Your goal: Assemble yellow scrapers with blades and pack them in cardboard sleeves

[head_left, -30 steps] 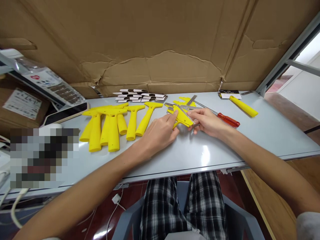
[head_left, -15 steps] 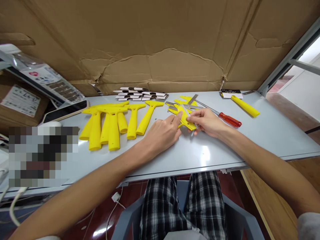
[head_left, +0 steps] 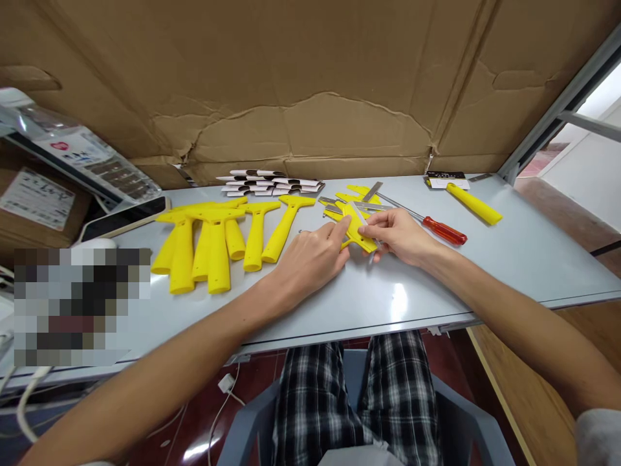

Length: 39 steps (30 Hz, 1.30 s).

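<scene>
My left hand (head_left: 317, 252) grips a yellow plastic scraper head (head_left: 357, 228), its index finger and thumb pressed on the near side. With thumb and fingers pinched, my right hand (head_left: 395, 234) holds a thin metal blade (head_left: 359, 212) along the right edge of that yellow piece. Fingers partly cover both parts, so how the blade sits in the plastic cannot be made out. Just behind the hands lies a small pile of more yellow parts (head_left: 359, 190) and loose metal strips (head_left: 372, 192). A screwdriver with a red handle (head_left: 445, 231) rests right of the pile.
Several yellow scraper handles (head_left: 219, 252) lie to the left on the pale table (head_left: 339, 304). Folded white cards (head_left: 272, 183) are stacked at the back against cardboard (head_left: 301, 129). A carded yellow handle (head_left: 474, 204) lies far right; a phone (head_left: 123, 217) and bottle (head_left: 63, 136) stand left.
The view has shifted slightly. Both hands keep their hold on the yellow scraper head and the blade, with only tiny finger movement.
</scene>
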Each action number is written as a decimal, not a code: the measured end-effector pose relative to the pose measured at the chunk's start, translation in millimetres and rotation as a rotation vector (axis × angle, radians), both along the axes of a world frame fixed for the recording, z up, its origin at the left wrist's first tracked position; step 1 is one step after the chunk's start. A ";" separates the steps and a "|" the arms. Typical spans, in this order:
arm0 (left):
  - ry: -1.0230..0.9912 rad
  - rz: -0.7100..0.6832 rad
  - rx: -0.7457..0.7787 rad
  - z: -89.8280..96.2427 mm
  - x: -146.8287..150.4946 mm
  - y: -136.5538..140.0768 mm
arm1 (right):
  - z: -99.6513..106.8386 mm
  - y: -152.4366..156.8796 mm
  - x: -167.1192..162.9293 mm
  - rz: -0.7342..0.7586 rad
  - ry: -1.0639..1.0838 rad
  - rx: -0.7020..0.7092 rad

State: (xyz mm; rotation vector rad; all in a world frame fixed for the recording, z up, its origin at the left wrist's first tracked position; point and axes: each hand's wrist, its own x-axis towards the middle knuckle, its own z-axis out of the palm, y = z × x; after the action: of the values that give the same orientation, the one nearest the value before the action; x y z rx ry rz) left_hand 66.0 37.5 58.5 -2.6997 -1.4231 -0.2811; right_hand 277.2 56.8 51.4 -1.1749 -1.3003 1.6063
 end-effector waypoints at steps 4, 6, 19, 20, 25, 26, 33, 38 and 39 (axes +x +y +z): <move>0.031 0.025 -0.012 -0.3 -0.9 -0.6 | -2.2 0.3 -1.4 0.018 -0.005 -0.001; -0.025 0.023 -0.017 -0.6 -3.2 2.4 | -2.0 1.5 -0.8 0.005 -0.001 -0.003; -1.151 0.097 -0.975 11.1 -6.3 21.6 | -6.4 28.9 40.8 -0.162 -0.770 0.746; -1.202 0.108 -1.032 7.5 -5.2 22.7 | -9.8 30.0 41.2 -0.120 -0.804 0.777; -1.350 0.076 -1.206 -8.5 -4.6 32.6 | -22.3 29.5 28.7 0.013 -0.922 0.869; -1.360 0.066 -1.229 -9.5 -5.2 34.2 | -23.1 28.7 24.0 0.033 -0.944 0.879; -1.478 0.074 -1.240 -4.0 -5.8 32.6 | -11.6 22.5 -14.6 -0.018 -1.183 0.652; -1.518 0.077 -1.237 -6.5 -5.6 31.5 | -5.7 28.6 -18.2 0.006 -1.273 0.610; -1.527 0.078 -1.240 -7.2 -5.7 31.5 | -5.9 30.5 -15.2 0.029 -1.261 0.625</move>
State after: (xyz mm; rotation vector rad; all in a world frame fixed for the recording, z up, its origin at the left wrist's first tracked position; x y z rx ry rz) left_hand 60.3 68.9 51.3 -3.0743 -2.5492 -2.6620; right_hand 262.0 87.3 45.6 -1.7574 -2.3149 0.2089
